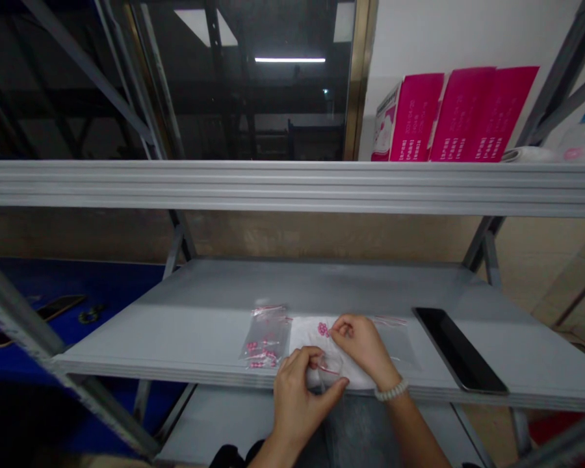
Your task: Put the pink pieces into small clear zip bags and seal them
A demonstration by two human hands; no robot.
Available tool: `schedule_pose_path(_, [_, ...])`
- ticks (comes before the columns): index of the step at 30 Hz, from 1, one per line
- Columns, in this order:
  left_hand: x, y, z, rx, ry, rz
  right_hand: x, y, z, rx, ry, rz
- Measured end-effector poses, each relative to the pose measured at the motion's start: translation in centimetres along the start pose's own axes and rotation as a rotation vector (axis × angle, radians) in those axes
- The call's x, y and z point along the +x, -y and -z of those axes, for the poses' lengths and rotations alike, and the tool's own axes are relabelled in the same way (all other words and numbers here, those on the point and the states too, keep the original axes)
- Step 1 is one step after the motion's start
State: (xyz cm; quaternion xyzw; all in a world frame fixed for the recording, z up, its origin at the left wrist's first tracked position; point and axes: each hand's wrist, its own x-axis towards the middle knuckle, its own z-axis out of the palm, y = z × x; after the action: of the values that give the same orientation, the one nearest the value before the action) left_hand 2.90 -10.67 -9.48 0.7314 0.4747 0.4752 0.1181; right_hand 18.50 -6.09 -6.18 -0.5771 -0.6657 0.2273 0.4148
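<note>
the left hand (297, 404) is closed, thumb and fingers pinching a small clear zip bag (329, 368) near its pink seal, and the bag sits just above the white sheet (312, 338). the right hand (363, 346) is curled, its fingertips (336, 330) beside a pink bead cluster (323, 329) on the sheet; whether they hold it i cannot tell. a pinch this close to the seal should keep the bag's mouth steady, so light, small finger moves suit it best. pale beads (391, 390) circle the right wrist. a clear bag of pink beads (266, 338) lies left of the sheet, a flat clear bag (394, 339) right of it, then a black tablet (461, 350), all on the grey shelf (253, 286).
</note>
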Motion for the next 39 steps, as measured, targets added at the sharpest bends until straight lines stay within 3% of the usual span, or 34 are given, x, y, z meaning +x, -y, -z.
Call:
schedule_pose_path(6, [0.0,0.2,-0.1,-0.027,0.008,0.014,0.7,-1.1,-1.9,-0.109,-0.080,-0.031])
schedule_pose_path(9, [0.0,0.1,-0.1,-0.021,0.010,0.025,0.3,-0.7,-1.1,-0.077,-0.052,-0.001])
schedule_pose_path(14, [0.1,-0.1,0.0,-0.008,0.007,0.030,-0.9,1.0,1.6,0.056,0.104,0.102])
schedule_pose_path(17, [0.2,-0.1,0.0,-0.002,0.001,0.042,-0.8,1.2,2.0,0.086,0.143,0.128])
schedule_pose_path(26, [0.2,0.0,0.0,-0.025,0.030,0.062,1.4,-0.8,-2.3,-0.106,-0.020,0.079])
schedule_pose_path(39, [0.2,-0.1,0.2,-0.034,0.021,0.072,1.6,-0.9,-2.9,-0.167,-0.023,0.057])
